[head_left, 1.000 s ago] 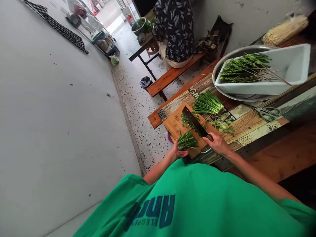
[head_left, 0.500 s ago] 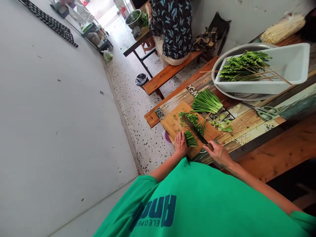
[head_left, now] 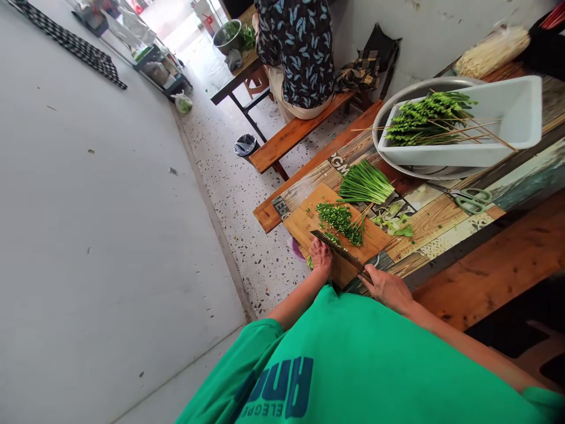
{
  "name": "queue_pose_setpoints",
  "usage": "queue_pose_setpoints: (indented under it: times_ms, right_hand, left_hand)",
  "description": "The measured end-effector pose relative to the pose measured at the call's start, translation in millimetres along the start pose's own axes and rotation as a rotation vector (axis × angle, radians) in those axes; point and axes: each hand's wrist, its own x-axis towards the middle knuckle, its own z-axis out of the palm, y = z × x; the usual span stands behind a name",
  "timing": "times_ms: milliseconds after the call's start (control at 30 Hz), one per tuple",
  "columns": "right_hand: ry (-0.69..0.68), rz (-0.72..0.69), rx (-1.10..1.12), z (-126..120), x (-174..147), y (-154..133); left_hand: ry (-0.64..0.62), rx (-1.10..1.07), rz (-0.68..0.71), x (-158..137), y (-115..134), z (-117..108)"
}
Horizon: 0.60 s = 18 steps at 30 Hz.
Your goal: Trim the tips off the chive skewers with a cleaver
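Observation:
My right hand (head_left: 389, 288) is closed around the handle of a long kitchen knife (head_left: 338, 249), whose blade lies slantwise over the wooden cutting board (head_left: 304, 218). Right against the blade's far end, my left hand (head_left: 321, 255) has its fingers curled down on a bundle of green chives (head_left: 309, 262). Only a few ends of that bundle show beside the hand; the knife and fingers hide the others. Beyond the blade lies a pile of chopped chives (head_left: 339, 218). A larger bunch of uncut chives (head_left: 366, 182) rests past the board's far edge.
Trimmings (head_left: 392, 221) and green-handled scissors (head_left: 473, 200) lie right of the board. Farther right, a white tray (head_left: 507, 154) with skewered greens sits in a metal basin (head_left: 379, 141). Another person (head_left: 295, 53) sits on a bench (head_left: 291, 141) beyond; a wall (head_left: 110, 235) stands left.
The knife has moved from the chopped pile toward me and now lies against my left hand. My left fingers have curled in, and the bundle under them is mostly hidden. The view has shifted slightly.

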Motion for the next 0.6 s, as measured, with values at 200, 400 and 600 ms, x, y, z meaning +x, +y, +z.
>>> queue_pose_setpoints:
  times_ms: [200, 400, 600]
  right_hand:
    - [-0.085, 0.037, -0.026, -4, 9, 4]
    - [-0.104, 0.028, -0.057, -2, 19, 9]
    - [-0.066, -0.001, -0.046, 0, 21, 11]
  left_hand:
    - [-0.050, 0.066, -0.020, 1, 4, -3]
    - [-0.009, 0.062, 0.007, 0, 4, 0]
    - [-0.020, 0.106, 0.037, -1, 2, 8]
